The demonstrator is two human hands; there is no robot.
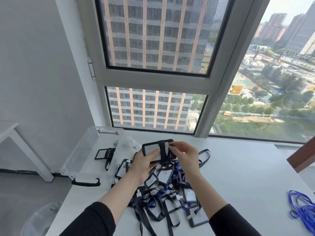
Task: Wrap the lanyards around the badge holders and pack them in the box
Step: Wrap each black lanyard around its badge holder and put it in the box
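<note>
My left hand [143, 163] grips a black-framed badge holder [150, 149] from below, lifted above the table. A black lanyard [163, 149] is wound around the holder's middle. My right hand [185, 155] pinches the lanyard's end at the holder's right edge. Under my hands lies a tangled pile of badge holders and black and blue lanyards [170, 193]. The clear plastic box [88, 159] stands open at the left, with one wrapped badge holder [104, 154] inside.
The white table [238, 176] runs up to a large window. Loose blue lanyards [301, 208] lie at the table's right edge. A brown board edge [303, 155] juts in at the right. A white side table [20, 142] stands left.
</note>
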